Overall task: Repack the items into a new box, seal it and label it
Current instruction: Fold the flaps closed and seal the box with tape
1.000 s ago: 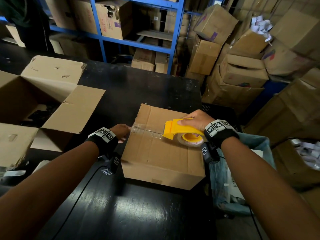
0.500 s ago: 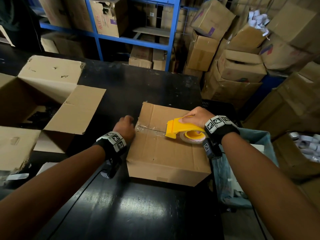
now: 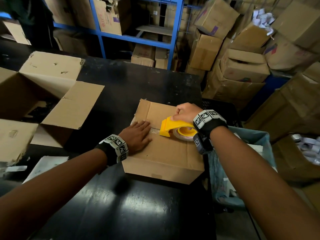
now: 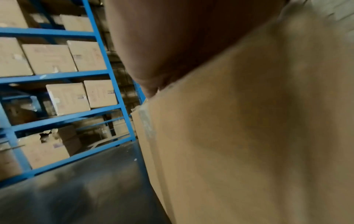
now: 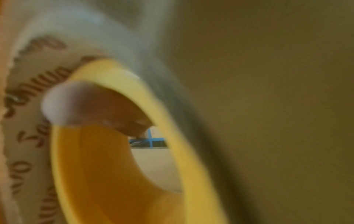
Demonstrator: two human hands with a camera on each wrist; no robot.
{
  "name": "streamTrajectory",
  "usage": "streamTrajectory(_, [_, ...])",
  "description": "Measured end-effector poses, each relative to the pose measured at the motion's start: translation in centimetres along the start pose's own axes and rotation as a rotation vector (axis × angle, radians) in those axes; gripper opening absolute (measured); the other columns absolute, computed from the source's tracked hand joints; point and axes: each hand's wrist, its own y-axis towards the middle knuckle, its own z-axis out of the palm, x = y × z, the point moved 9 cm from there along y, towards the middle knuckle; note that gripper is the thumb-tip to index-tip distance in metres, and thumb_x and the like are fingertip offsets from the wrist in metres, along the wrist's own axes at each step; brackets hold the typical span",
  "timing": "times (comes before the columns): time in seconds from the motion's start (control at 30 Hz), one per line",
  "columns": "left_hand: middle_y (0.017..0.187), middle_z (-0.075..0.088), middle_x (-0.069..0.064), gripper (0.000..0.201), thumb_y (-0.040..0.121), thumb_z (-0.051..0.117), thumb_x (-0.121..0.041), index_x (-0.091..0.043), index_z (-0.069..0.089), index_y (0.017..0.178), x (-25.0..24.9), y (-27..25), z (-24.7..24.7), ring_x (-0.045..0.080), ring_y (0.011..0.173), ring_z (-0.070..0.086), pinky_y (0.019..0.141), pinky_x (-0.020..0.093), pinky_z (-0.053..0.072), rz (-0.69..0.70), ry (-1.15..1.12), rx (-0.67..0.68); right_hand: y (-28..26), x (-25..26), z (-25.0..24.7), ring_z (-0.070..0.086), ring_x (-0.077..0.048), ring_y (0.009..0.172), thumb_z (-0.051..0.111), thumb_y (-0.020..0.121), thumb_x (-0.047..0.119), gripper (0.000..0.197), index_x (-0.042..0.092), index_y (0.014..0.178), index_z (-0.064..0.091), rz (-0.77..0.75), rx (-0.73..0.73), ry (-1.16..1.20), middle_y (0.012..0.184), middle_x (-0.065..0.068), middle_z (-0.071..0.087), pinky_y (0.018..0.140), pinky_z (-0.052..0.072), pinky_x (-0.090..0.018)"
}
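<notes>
A closed brown cardboard box (image 3: pixel 166 153) sits on the black table (image 3: pixel 131 210) with clear tape along its top seam. My left hand (image 3: pixel 138 134) lies flat on the box top, fingers straight, pressing the tape near the left edge. My right hand (image 3: pixel 186 112) grips a yellow tape dispenser (image 3: pixel 173 128) that rests on the seam at the box's right half. The left wrist view shows the box (image 4: pixel 249 136) very close, with my palm (image 4: pixel 172 45) on it. The right wrist view is filled by the blurred dispenser (image 5: pixel 107 166) and its tape roll (image 5: pixel 28 121).
A large open cardboard box (image 3: pixel 34 104) stands at the left of the table, flaps spread. Blue shelving (image 3: pixel 138 37) with cartons is behind. Stacked cartons (image 3: pixel 242 66) crowd the right. A bin lined with a plastic bag (image 3: pixel 242 161) sits just right of the table.
My left hand has moved from the box's left side up onto its top and flattened over the tape. The right hand holds the dispenser in about the same spot on the seam.
</notes>
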Motion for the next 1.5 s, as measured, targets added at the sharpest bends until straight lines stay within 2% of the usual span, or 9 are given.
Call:
streamTrajectory(0.3, [0.16,0.007,0.008,0.072,0.088,0.0,-0.044,-0.011,0.011,0.15,-1.4,0.4,0.7,0.021,0.147,0.004,0.12,0.041,0.0,-0.181,-0.077,-0.07,-0.6,-2.4,0.2,0.059,-0.021,0.114,0.068,0.08,0.049,0.034,0.028,0.106,0.073,-0.104,0.076,0.207,0.117,0.0,0.068,0.101,0.044,-0.036])
streamTrajectory(0.53, [0.16,0.004,-0.001,0.071,0.089,-0.004,-0.053,-0.02,0.006,0.151,-0.6,0.4,1.1,0.015,0.147,0.0,0.118,0.037,-0.005,-0.192,-0.075,-0.074,-2.0,-1.5,1.0,0.063,-0.03,0.067,0.067,0.088,0.025,0.032,0.008,0.115,0.066,-0.109,0.201,0.402,0.093,-0.027,0.067,0.053,0.052,-0.028])
streamTrajectory(0.67, [0.16,0.006,-0.003,0.075,0.086,-0.006,-0.057,-0.022,0.007,0.151,-0.5,0.4,1.1,0.013,0.147,0.002,0.118,0.035,-0.003,-0.201,-0.088,-0.076,-1.9,-1.4,0.8,0.067,-0.039,0.095,0.069,0.085,0.028,0.025,0.025,0.11,0.071,-0.156,0.189,0.387,0.111,-0.014,0.071,0.081,0.055,-0.043])
streamTrajectory(0.83, [0.16,0.003,-0.003,0.059,0.098,0.009,-0.049,-0.022,0.005,0.152,-0.9,0.2,0.7,0.012,0.147,0.0,0.118,0.034,-0.004,-0.221,-0.089,-0.051,-3.1,-2.1,0.4,0.066,-0.022,0.098,0.067,0.085,0.033,0.028,0.031,0.113,0.069,-0.151,0.132,0.377,0.116,0.003,0.065,0.083,0.053,-0.035])
streamTrajectory(0.93, [0.16,0.003,-0.003,0.058,0.099,0.011,-0.047,-0.022,0.006,0.152,-0.9,0.1,0.5,0.012,0.147,0.0,0.117,0.033,-0.004,-0.228,-0.076,-0.04,-3.8,-1.9,0.1,0.066,-0.026,0.092,0.066,0.087,0.027,0.032,0.022,0.118,0.068,-0.166,0.126,0.381,0.112,-0.004,0.066,0.069,0.053,-0.031])
streamTrajectory(1.03, [0.16,0.002,-0.004,0.058,0.099,0.011,-0.048,-0.023,0.005,0.151,-0.8,0.1,0.7,0.012,0.147,-0.001,0.116,0.033,-0.005,-0.237,-0.073,-0.014,-4.8,-3.0,-1.0,0.061,-0.028,0.061,0.063,0.089,0.02,0.029,0.016,0.117,0.068,-0.139,0.124,0.419,0.095,-0.01,0.069,0.044,0.049,-0.026])
streamTrajectory(1.2, [0.16,0.001,-0.005,0.059,0.098,0.011,-0.049,-0.025,0.003,0.151,-0.8,0.2,0.9,0.012,0.147,-0.001,0.118,0.034,-0.004,-0.252,-0.091,0.013,-6.2,-7.9,-3.6,0.059,-0.009,0.04,0.061,0.089,0.022,0.027,0.018,0.115,0.069,-0.078,0.074,0.398,0.065,0.003,0.065,0.039,0.048,-0.02])
streamTrajectory(1.37, [0.16,-0.001,-0.005,0.058,0.099,0.012,-0.048,-0.025,0.002,0.151,-1.0,0.1,0.7,0.013,0.147,-0.002,0.119,0.035,-0.004,-0.26,-0.086,0.037,-7.7,-13.1,-5.2,0.057,-0.019,0.037,0.062,0.088,0.021,0.028,0.017,0.114,0.071,-0.005,0.046,0.49,0.076,-0.021,0.065,0.036,0.047,-0.024])
streamTrajectory(1.5, [0.16,0.002,-0.003,0.059,0.099,0.012,-0.048,-0.023,0.005,0.151,-1.4,0.2,0.2,0.014,0.147,0.0,0.119,0.037,-0.003,-0.285,-0.082,0.024,-8.2,-14.5,-4.6,0.056,-0.018,0.036,0.064,0.086,0.02,0.025,0.018,0.109,0.073,0.016,0.009,0.539,0.063,-0.009,0.066,0.037,0.044,-0.023])
